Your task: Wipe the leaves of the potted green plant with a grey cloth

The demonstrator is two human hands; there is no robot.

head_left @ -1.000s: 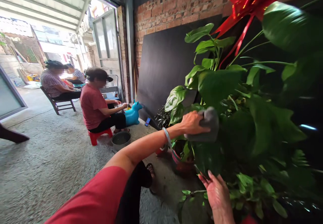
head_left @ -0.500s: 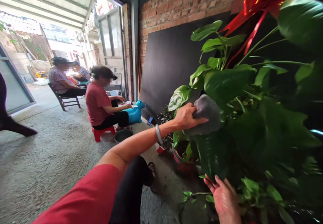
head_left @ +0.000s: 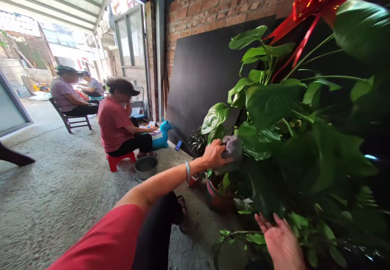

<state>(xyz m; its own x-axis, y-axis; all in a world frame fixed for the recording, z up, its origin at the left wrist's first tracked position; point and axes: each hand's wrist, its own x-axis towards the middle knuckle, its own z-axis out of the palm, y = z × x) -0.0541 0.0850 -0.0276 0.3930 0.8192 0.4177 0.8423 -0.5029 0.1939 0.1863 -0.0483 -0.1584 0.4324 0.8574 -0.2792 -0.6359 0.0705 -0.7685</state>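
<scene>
My left hand [head_left: 215,154], with a pale bracelet on its wrist, is closed on a bunched grey cloth [head_left: 233,147]. It holds the cloth beside the left edge of a big green potted plant [head_left: 269,103] with broad, glossy leaves. Lower right, my right hand [head_left: 282,240] is palm up with its fingers apart. Its fingertips are at the lower tip of a large dark hanging leaf [head_left: 264,189]; whether they touch it is hard to see in the shade. The plant's pot [head_left: 215,195] is partly hidden behind foliage.
A red bow [head_left: 317,2] hangs above the plant. A dark board [head_left: 204,71] leans on the brick wall. To the left, a person in a red shirt [head_left: 114,119] sits on a red stool [head_left: 112,162] by a metal basin [head_left: 146,167] and a blue animal toy [head_left: 163,136].
My left hand has moved down and left with the cloth, away from the upper leaves. My right hand has shifted slightly right, still by the leaf tip. The view has turned a little.
</scene>
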